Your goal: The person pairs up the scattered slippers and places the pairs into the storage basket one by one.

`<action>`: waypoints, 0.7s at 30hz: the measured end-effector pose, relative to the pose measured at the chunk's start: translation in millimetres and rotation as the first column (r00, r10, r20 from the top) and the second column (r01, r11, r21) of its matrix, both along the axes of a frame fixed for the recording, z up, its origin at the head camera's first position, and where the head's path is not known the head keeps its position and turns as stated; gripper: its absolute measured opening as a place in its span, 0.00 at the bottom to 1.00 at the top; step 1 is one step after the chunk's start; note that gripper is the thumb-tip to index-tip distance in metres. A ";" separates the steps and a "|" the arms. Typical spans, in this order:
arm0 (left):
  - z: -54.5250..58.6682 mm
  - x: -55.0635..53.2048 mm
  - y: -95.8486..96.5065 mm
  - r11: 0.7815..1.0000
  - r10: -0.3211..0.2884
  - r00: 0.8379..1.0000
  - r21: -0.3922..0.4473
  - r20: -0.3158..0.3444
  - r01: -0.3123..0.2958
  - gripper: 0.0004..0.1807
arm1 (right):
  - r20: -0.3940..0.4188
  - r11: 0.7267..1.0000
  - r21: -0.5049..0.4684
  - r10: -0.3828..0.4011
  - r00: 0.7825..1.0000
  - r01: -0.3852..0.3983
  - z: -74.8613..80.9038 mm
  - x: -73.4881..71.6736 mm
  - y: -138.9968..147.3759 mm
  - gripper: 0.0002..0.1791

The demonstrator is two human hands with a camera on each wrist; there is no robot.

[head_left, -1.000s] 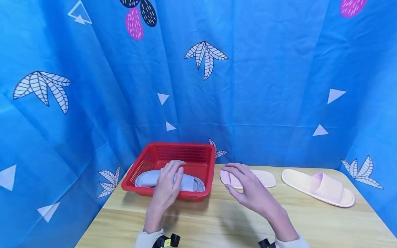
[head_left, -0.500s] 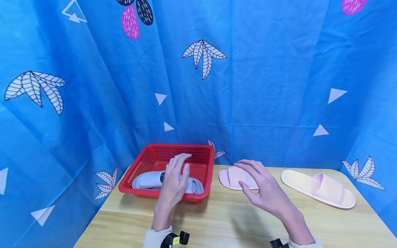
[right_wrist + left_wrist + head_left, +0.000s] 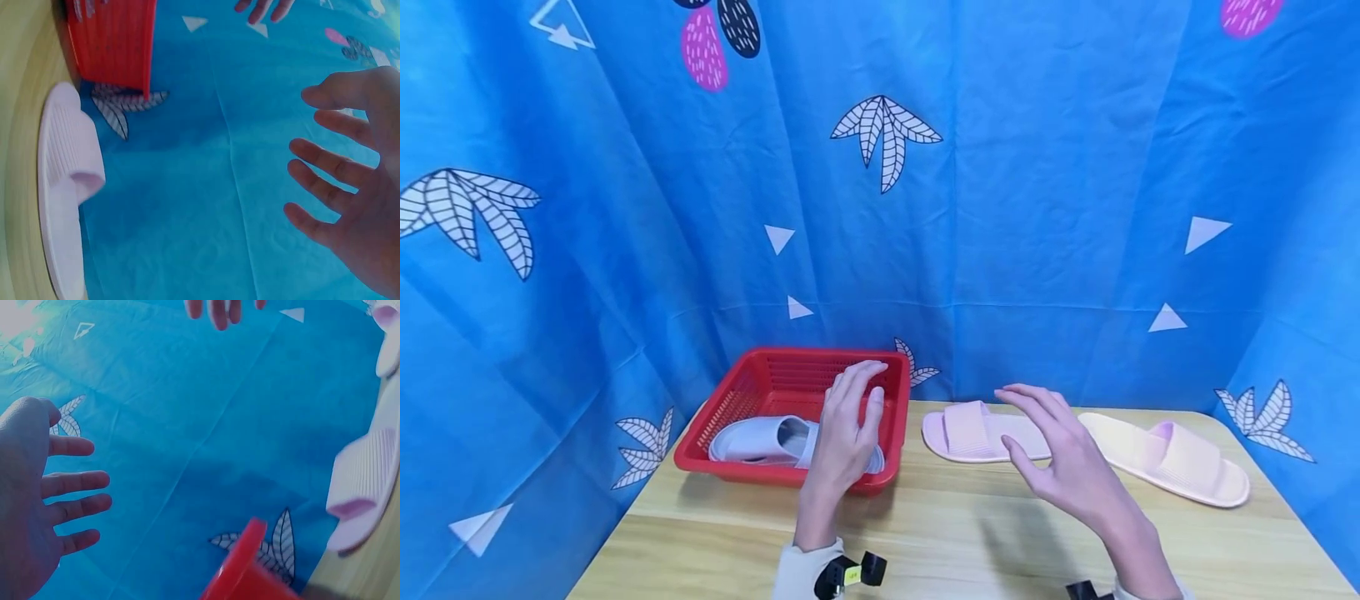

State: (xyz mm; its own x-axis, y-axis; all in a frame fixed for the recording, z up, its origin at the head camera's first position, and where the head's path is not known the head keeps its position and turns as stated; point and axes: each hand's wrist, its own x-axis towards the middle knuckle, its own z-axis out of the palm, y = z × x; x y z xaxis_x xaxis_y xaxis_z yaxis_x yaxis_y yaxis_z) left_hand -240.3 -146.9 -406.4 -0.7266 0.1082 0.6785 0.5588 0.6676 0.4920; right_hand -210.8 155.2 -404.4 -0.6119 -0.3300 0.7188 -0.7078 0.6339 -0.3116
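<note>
My left hand [image 3: 844, 433] hovers in front of the red plastic basket [image 3: 891, 467], fingers spread and holding nothing. Inside the basket lie light grey slippers [image 3: 748, 439], partly hidden behind that hand. My right hand [image 3: 1071, 467] is raised over the table with relaxed fingers and nothing in its grasp. Behind it, a pink slipper [image 3: 967, 429] rests on the tabletop, its heel end overlapped by the fingers. Further right lies a cream slipper with a pinkish lining [image 3: 1187, 458]. In the right wrist view the pink slipper [image 3: 62, 187] appears well apart from the fingers.
The wooden table [image 3: 925, 533] carries the basket at its back left and the loose slippers along its back edge. A blue patterned curtain [image 3: 1037, 208] hangs behind and at both sides. Black wrist straps [image 3: 842, 575] sit at the sleeves.
Both hands have moved to the right, uncovering more of the grey slippers and the strap of the pink slipper. The head view has shifted slightly; slippers and basket stay in place.
</note>
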 end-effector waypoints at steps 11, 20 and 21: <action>3.2 -10.9 19.7 0.999 -0.037 0.999 0.035 -0.003 0.037 0.29 | -0.007 0.994 -0.032 -0.100 0.995 0.100 4.3 1.6 35.5 0.37; 5.8 -14.7 35.6 0.995 -0.095 0.995 0.025 -0.021 0.095 0.27 | 0.016 0.987 -0.045 -0.152 0.988 0.152 7.9 0.7 58.4 0.40; 5.8 -15.2 37.2 0.995 -0.100 0.995 0.024 -0.020 0.101 0.27 | 0.015 0.987 -0.045 -0.156 0.988 0.157 8.2 0.5 60.7 0.41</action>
